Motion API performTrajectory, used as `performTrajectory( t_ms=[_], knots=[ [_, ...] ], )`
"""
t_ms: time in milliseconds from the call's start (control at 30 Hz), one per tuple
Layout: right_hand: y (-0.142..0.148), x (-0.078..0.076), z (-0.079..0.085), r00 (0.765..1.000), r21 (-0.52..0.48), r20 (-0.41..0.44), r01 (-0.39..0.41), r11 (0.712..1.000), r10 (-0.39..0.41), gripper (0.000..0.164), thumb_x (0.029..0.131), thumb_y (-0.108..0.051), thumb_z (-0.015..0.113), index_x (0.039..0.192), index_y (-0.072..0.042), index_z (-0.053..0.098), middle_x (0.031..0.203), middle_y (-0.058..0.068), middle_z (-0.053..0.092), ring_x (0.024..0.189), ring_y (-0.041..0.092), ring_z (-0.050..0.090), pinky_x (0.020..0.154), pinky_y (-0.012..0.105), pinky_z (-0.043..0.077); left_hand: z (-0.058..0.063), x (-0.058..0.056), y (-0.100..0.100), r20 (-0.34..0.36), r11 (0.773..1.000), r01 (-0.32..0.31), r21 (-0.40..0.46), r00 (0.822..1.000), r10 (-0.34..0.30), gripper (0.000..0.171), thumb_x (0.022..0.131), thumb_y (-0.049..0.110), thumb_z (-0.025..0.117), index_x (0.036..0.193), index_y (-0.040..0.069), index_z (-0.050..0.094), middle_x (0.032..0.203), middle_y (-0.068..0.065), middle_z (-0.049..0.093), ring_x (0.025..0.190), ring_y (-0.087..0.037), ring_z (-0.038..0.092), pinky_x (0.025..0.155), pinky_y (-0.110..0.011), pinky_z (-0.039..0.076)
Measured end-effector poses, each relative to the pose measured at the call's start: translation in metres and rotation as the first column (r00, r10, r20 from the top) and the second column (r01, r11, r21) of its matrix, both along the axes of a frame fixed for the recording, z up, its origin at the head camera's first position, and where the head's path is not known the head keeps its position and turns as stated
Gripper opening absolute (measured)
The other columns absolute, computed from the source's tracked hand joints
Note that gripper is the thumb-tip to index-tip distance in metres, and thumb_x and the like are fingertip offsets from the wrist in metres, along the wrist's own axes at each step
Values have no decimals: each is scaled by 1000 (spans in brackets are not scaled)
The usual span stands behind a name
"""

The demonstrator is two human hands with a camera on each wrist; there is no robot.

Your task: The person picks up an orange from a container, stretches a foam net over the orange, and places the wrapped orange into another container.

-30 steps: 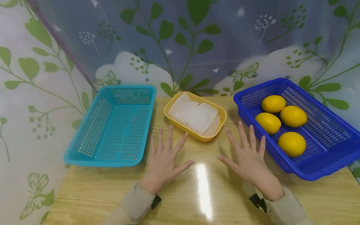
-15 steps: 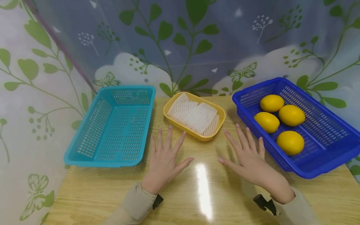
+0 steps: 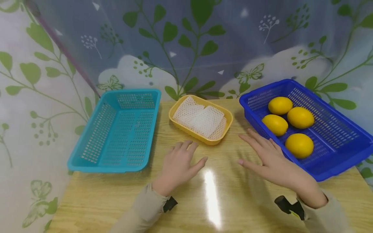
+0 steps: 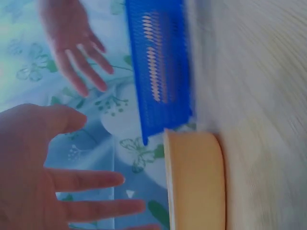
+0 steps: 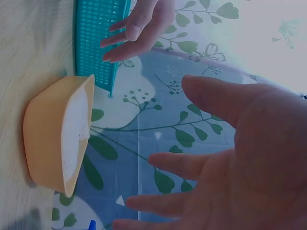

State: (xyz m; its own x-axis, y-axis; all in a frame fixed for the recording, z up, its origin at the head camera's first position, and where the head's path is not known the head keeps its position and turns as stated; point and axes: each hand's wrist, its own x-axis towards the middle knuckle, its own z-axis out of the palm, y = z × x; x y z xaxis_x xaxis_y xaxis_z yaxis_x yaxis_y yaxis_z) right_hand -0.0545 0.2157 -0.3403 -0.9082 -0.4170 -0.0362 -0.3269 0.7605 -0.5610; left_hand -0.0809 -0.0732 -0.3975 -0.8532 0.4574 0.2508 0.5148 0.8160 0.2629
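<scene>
My left hand (image 3: pixel 178 166) hovers over the wooden table in front of the small yellow tray (image 3: pixel 211 142), fingers loosely bent and holding nothing. My right hand (image 3: pixel 272 161) is held beside the near left wall of the blue basket (image 3: pixel 329 173), its fingers extended and nothing in them. Several yellow lemons (image 3: pixel 299 145) lie in the left part of that basket. White foam net sleeves (image 3: pixel 201 118) lie folded inside the yellow tray. In the left wrist view the yellow tray (image 4: pixel 196 182) stands just past the left fingers; the right wrist view shows the tray (image 5: pixel 45 136) too.
A turquoise basket (image 3: pixel 128 139) with perforated walls stands at the left of the table (image 3: pixel 116 200); nothing shows in it. A leaf-patterned cloth (image 3: pixel 163 42) hangs close behind the containers and along the left side.
The right hand has moved right toward the blue basket and turned side-on. The left hand's fingers have bent, and it has shifted slightly right. Containers and lemons stay in place.
</scene>
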Motion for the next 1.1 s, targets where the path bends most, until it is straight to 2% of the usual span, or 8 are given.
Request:
performTrajectory(
  t_ms=[167, 333, 467, 633, 767, 933, 1000, 1100],
  knots=[
    [8, -2, 7, 1000, -16, 3, -4, 1000, 4, 67, 98, -45, 58, 151, -10, 37, 154, 18, 36, 141, 43, 30, 104, 70, 25, 6, -6, 10, 126, 992, 71, 100, 989, -84, 47, 98, 51, 53, 119, 11, 65, 102, -2, 69, 83, -18, 66, 67, -33, 53],
    [17, -9, 17, 1000, -39, 18, 1, 999, 0, 64, 100, -41, 57, 151, -11, 35, 151, 15, 40, 134, 39, 42, 98, 63, 40, 11, -12, 23, 75, 989, 92, 112, 992, -101, 45, 97, 47, 55, 116, 7, 65, 83, -2, 67, 65, -16, 60, 54, -28, 46],
    [21, -16, 22, 1000, -12, 4, 15, 1000, -15, 64, 99, -41, 58, 151, -12, 34, 146, 15, 46, 123, 36, 51, 88, 58, 48, 15, -20, 34, 77, 990, 78, 114, 993, -87, 47, 97, 48, 54, 117, 7, 65, 87, -3, 69, 65, -15, 60, 53, -26, 45],
    [26, -25, 26, 1000, -31, 19, 25, 999, -24, 65, 99, -37, 59, 152, -8, 33, 136, 15, 53, 112, 33, 57, 83, 54, 50, 19, -28, 48, 112, 985, 94, 144, 988, -110, 46, 98, 48, 53, 117, 9, 66, 92, -2, 70, 73, -14, 63, 58, -28, 49],
    [33, -33, 27, 999, -43, 33, 29, 999, -27, 65, 100, -34, 59, 151, -4, 33, 136, 19, 51, 111, 35, 57, 85, 56, 50, 19, -32, 60, 101, 983, 100, 151, 988, -116, 43, 97, 47, 54, 114, 9, 66, 82, 0, 66, 69, -12, 59, 54, -25, 46],
    [44, -43, 28, 995, 16, 29, 96, 995, -97, 67, 100, -38, 58, 151, -1, 34, 130, 25, 53, 108, 38, 57, 84, 58, 50, 18, -40, 77, 78, 987, 82, 141, 993, -94, 37, 96, 46, 55, 106, 11, 65, 72, 3, 59, 59, -11, 53, 47, -23, 39],
    [46, -48, 29, 993, 30, 24, 118, 993, -119, 68, 100, -39, 57, 150, 0, 33, 126, 27, 55, 106, 39, 57, 83, 58, 50, 17, -43, 84, 56, 991, 63, 120, 996, -71, 36, 96, 46, 55, 104, 12, 65, 73, 2, 59, 59, -12, 54, 47, -25, 39],
    [50, -55, 28, 989, 56, 7, 145, 988, -146, 70, 100, -41, 55, 151, 2, 31, 127, 30, 52, 106, 42, 56, 86, 60, 45, 16, -46, 95, -13, 1000, 8, 22, 1000, -8, 36, 97, 47, 53, 101, 13, 65, 75, 1, 62, 61, -16, 58, 49, -28, 42]
  ],
)
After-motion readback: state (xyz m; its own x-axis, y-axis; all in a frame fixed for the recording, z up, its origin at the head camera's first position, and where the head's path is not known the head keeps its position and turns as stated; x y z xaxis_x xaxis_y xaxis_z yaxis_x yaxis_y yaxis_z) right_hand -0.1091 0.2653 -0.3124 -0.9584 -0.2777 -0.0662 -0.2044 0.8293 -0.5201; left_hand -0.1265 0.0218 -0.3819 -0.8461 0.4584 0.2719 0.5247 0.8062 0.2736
